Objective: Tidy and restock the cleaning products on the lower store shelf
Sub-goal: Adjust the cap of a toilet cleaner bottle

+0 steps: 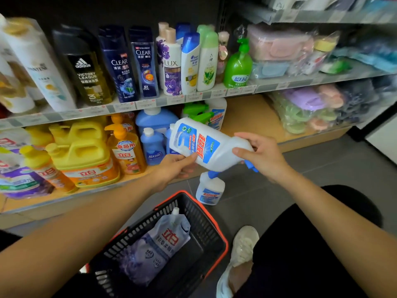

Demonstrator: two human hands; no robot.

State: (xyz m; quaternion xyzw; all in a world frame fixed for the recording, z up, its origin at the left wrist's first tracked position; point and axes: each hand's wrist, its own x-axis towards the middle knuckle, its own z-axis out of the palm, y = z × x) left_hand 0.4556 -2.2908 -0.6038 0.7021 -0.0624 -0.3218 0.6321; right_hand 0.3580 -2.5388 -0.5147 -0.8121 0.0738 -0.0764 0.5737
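The left hand point(176, 166) cupped the labelled belly of the white cleaner bottle point(206, 143) from beneath while the right hand point(260, 155) gripped its neck end, holding it sideways, base toward the lower shelf point(247, 117) just beyond both hands, probably to slide it in.

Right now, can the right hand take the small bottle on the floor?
Probably not yet: the right hand and left hand hold the large white bottle. The small bottle stands uncovered just below.
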